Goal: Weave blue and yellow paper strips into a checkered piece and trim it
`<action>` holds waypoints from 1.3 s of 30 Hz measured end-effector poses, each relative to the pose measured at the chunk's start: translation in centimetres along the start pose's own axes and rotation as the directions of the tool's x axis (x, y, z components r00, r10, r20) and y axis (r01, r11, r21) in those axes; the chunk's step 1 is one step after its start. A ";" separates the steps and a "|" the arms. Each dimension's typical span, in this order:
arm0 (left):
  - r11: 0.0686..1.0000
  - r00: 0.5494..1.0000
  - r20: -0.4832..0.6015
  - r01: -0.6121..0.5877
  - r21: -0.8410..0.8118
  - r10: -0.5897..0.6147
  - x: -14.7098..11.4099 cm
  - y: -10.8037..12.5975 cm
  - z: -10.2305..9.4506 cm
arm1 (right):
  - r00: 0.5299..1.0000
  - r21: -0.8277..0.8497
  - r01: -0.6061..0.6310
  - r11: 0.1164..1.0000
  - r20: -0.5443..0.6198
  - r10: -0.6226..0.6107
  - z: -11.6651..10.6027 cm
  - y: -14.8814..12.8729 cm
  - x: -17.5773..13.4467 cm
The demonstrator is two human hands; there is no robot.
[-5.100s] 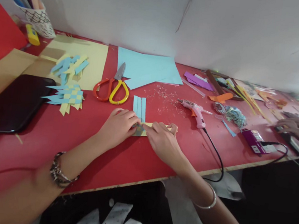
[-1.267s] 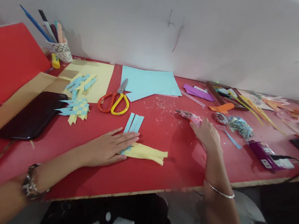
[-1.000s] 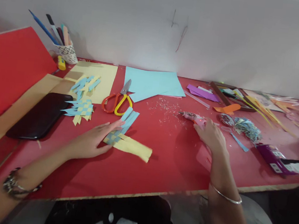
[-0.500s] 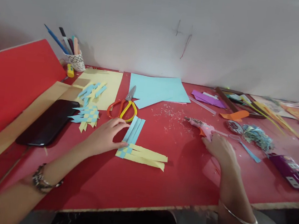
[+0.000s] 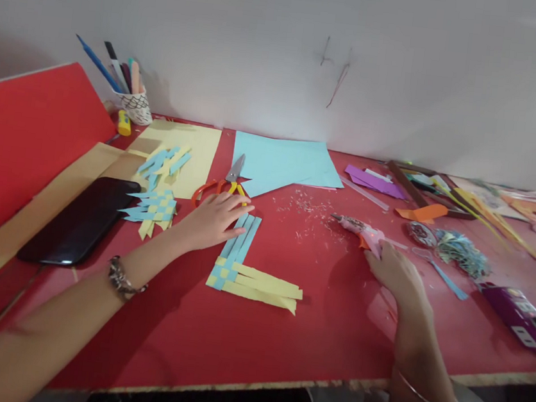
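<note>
My left hand [image 5: 215, 219], fingers spread, hovers at the top of the blue strips and covers part of the scissors' red and yellow handles [image 5: 206, 189]. Below it lies a woven paper piece [image 5: 224, 273], a small blue and yellow checked corner with loose blue strips pointing away and yellow strips pointing right. My right hand [image 5: 397, 277] is closed around the handle of a pink glue gun [image 5: 359, 227], which rests on the red table with its nozzle to the left. The fingers around the handle are partly hidden.
Left are a black phone [image 5: 82, 222], another woven piece [image 5: 155, 207], cut strips and a pen cup [image 5: 136, 105]. Blue paper [image 5: 287, 161] lies at the back. Right are a wooden frame [image 5: 405, 186], shredded paper [image 5: 460, 252] and a purple box [image 5: 516, 313].
My left hand has let go of the woven paper and moved away from me toward the scissors. My right hand stays at the glue gun.
</note>
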State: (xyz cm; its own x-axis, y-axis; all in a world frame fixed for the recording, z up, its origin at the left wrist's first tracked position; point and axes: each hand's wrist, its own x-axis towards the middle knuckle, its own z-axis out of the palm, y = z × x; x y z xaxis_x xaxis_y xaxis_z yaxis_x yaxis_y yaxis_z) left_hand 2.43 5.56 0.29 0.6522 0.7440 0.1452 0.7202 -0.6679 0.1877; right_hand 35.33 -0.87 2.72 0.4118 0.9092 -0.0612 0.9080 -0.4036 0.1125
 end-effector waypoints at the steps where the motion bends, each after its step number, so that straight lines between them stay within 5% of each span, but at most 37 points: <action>1: 1.000 1.000 0.028 -0.001 0.030 0.001 0.4 -0.2 0.0 | 1.000 0.007 0.000 1.000 0.007 0.000 0.0 0.0 0.0; 6: 0.997 0.989 0.130 0.072 -0.007 -0.071 1.6 -0.7 -0.1 | 1.000 0.026 -0.002 1.000 0.022 0.002 -0.2 0.0 0.0; 20: 0.972 0.995 -0.014 0.090 -0.218 -0.095 1.3 0.3 -0.1 | 1.000 0.062 0.001 0.998 -0.018 0.001 0.2 0.1 0.0; 31: 0.999 0.986 -0.162 -0.045 -0.005 0.044 0.6 0.2 1.2 | 0.998 0.121 0.005 0.993 -0.059 0.002 0.8 0.4 0.4; 36: 0.970 0.970 -0.244 -0.043 -0.238 -0.017 0.0 0.8 0.0 | 0.994 0.176 0.020 0.984 -0.109 -0.001 1.0 0.7 0.7; 39: 0.857 0.977 -0.205 -0.058 -0.512 -0.057 -1.6 1.3 -1.2 | 0.989 0.225 0.041 0.973 -0.148 -0.007 0.8 0.9 0.9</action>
State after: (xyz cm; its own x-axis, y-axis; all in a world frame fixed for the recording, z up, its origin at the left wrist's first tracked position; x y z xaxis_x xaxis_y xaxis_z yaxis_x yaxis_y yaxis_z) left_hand 2.02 3.57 1.49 0.5480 0.7686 0.3301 0.4583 -0.6060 0.6501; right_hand 36.58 -0.50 1.96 0.3890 0.9173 0.0854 0.9182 -0.3786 -0.1166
